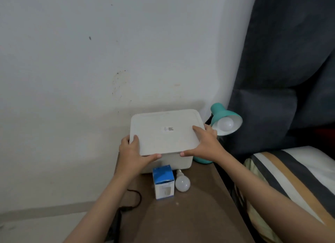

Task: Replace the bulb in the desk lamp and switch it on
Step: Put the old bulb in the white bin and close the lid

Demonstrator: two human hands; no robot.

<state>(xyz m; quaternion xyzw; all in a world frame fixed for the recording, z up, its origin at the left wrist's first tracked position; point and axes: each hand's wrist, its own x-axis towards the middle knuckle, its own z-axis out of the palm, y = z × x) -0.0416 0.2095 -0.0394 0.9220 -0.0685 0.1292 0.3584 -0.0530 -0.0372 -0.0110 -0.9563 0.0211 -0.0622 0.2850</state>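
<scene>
A teal desk lamp [220, 114] stands at the back right of the brown side table [190, 212], with a white bulb [225, 124] in its shade, unlit. A white storage box [183, 162] sits beside it, and both hands grip its white lid [163, 132]. My left hand [134, 152] holds the lid's front left corner. My right hand [204, 143] holds its right edge. In front of the box lies a loose white bulb [182, 183] next to a blue and white bulb carton [163, 181]. The lamp's base [199, 160] is partly hidden behind my right wrist.
A white wall rises behind the table. A dark padded headboard [282, 61] and a striped pillow [290, 174] lie to the right. A black cable [134, 199] hangs over the table's left edge onto the floor.
</scene>
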